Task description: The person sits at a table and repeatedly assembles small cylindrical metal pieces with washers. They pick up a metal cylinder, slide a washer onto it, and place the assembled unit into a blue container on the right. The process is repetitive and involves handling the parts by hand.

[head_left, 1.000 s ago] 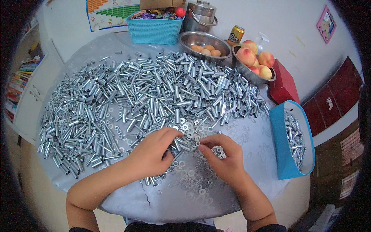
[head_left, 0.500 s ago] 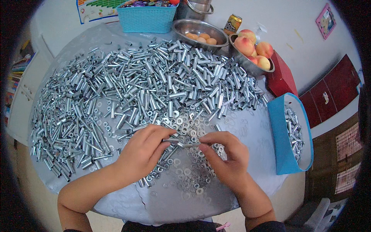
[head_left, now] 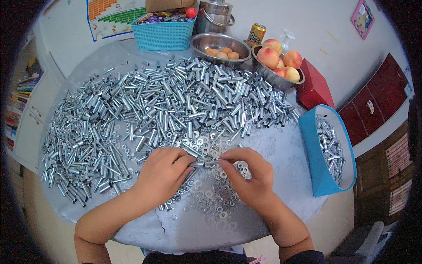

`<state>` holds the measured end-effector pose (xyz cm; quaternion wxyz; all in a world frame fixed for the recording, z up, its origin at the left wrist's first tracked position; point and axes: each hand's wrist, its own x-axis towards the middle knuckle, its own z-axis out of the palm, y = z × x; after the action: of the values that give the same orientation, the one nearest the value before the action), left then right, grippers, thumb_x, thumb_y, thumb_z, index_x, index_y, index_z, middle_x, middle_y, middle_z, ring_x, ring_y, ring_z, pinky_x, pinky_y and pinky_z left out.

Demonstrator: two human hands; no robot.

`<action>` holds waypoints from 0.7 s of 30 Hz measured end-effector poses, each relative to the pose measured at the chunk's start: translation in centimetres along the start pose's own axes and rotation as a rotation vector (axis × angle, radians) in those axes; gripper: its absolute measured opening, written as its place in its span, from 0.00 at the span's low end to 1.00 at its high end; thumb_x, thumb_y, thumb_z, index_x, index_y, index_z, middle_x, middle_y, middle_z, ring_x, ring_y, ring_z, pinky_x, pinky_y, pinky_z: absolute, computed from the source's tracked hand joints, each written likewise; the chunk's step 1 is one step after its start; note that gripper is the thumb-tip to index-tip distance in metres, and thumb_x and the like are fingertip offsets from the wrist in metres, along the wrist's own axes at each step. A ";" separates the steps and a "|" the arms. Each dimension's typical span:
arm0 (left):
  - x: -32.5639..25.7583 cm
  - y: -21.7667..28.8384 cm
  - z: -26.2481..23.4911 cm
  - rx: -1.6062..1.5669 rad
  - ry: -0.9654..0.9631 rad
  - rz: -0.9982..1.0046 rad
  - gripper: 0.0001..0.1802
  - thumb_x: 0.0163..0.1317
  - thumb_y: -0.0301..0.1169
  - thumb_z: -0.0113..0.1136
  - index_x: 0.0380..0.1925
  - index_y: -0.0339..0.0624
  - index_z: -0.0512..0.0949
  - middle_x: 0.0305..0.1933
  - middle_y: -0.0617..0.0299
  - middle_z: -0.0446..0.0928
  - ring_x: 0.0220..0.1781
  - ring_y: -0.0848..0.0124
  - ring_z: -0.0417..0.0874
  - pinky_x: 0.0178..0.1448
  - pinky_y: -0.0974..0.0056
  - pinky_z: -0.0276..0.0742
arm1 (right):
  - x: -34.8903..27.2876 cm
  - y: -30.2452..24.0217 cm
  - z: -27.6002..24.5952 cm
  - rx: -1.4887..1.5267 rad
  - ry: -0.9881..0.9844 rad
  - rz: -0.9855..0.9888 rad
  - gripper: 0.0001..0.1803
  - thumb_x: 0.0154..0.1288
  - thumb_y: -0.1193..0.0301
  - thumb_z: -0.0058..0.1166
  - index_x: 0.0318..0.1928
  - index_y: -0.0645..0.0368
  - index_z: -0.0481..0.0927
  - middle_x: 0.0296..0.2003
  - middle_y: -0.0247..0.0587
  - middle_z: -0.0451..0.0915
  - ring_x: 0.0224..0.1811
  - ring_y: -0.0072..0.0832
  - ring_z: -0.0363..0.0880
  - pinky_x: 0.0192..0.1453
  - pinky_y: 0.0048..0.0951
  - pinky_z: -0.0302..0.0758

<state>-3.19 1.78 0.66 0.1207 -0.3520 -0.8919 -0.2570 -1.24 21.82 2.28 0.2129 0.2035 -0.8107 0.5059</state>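
Note:
Above the near middle of the table, my two hands meet end to end over a small metal assembly. My right hand (head_left: 251, 174) pinches a thin silvery rod (head_left: 213, 163) like a bolt shank between thumb and forefinger. My left hand (head_left: 161, 177) is closed on a short metal sleeve (head_left: 199, 165) at the rod's left end; its fingers cover part of it. Whether the rod sits inside the sleeve, I cannot tell. Beneath and between the hands lie loose flat washers (head_left: 215, 187). Behind my left hand begins a wide heap of metal sleeves and bolts (head_left: 176, 101).
At the right edge stands a blue bin (head_left: 311, 154) with metal parts inside. Along the back are a light-blue basket (head_left: 162, 37), a steel bowl of eggs (head_left: 200, 44), a drink can (head_left: 256, 34), a bowl of peaches (head_left: 263, 72) and a red box (head_left: 315, 86).
The view has tilted slightly, so the table's contents sit lower in the picture. My hands have come a little closer together, still holding the rod and sleeve.

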 end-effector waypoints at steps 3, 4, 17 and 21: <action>-0.4 1.7 -1.3 -0.205 0.004 -0.095 0.11 0.49 0.26 0.60 0.35 0.39 0.75 0.32 0.58 0.73 0.32 0.65 0.74 0.35 0.65 0.70 | -0.1 0.4 -0.3 0.052 0.072 0.027 0.09 0.49 0.81 0.58 0.33 0.63 0.77 0.30 0.41 0.78 0.31 0.27 0.78 0.37 0.24 0.73; -0.9 2.6 -1.7 -0.374 -0.016 -0.173 0.11 0.49 0.27 0.60 0.34 0.39 0.75 0.31 0.58 0.74 0.30 0.67 0.74 0.34 0.66 0.70 | -0.2 0.4 -0.4 0.087 0.087 0.033 0.09 0.49 0.81 0.58 0.33 0.63 0.77 0.30 0.40 0.78 0.32 0.26 0.78 0.37 0.24 0.73; -3.5 3.3 0.2 -0.607 -0.006 -0.293 0.11 0.49 0.26 0.62 0.33 0.36 0.74 0.28 0.58 0.72 0.24 0.72 0.72 0.29 0.69 0.68 | -0.9 -0.8 -0.4 0.066 -0.026 -0.086 0.10 0.46 0.80 0.60 0.32 0.61 0.78 0.30 0.41 0.79 0.31 0.30 0.79 0.36 0.24 0.74; -3.6 3.4 0.1 -0.631 0.002 -0.251 0.11 0.49 0.26 0.62 0.33 0.36 0.73 0.28 0.58 0.72 0.25 0.72 0.73 0.29 0.69 0.69 | -0.8 -1.3 -0.2 0.060 -0.080 -0.090 0.10 0.45 0.79 0.61 0.32 0.61 0.79 0.29 0.41 0.79 0.31 0.30 0.79 0.36 0.25 0.74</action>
<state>1.81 1.92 0.44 -0.0258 -0.2593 -0.8045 -0.5338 0.17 21.55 2.81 0.1964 0.2662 -0.7931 0.5114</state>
